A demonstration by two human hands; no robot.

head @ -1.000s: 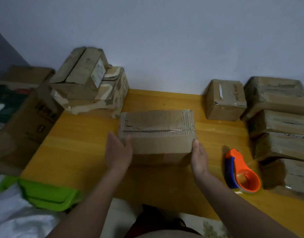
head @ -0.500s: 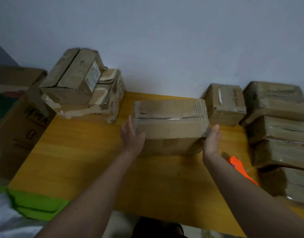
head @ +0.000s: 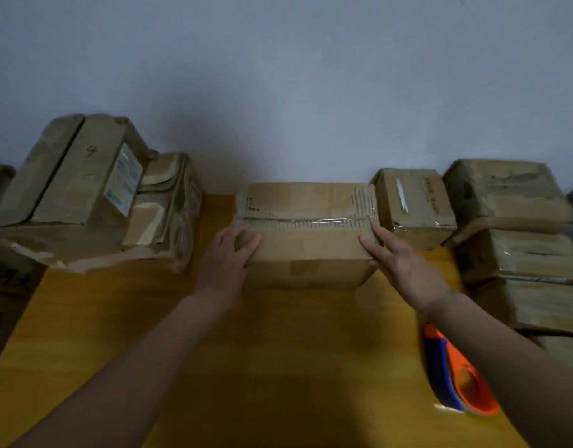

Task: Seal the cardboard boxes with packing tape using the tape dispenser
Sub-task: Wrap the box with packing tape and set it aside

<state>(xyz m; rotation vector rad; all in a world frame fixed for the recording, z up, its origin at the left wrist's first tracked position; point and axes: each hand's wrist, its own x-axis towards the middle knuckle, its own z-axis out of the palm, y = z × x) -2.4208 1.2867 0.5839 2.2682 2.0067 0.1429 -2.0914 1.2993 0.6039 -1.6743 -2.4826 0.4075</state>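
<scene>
I read the yellow wooden counter (head: 117, 334) as a sorting lane: the wall side takes boxes, the near side is left for work. On the far left sits a heap of torn boxes (head: 94, 202), flaps loose, which I judge are waiting for tape. On the right a stack of wrapped boxes (head: 518, 240) and one small box (head: 414, 206) line the wall, glossy film on them, so they look finished.

Between the two groups lies the middle box (head: 306, 234), its top seam carrying a shiny strip of tape (I take it as sealed). It sits close against the small box, near the wall, apparently being parked with the done ones.

My left hand (head: 225, 263) lies flat on its near left corner, fingers straight, gripping nothing. My right hand (head: 398, 257) does the same at the right corner, fingers spread along the edge; both seem to steady it square.

The orange and blue tape dispenser (head: 456, 376) rests on the counter under my right forearm, untouched, within easy reach.
</scene>
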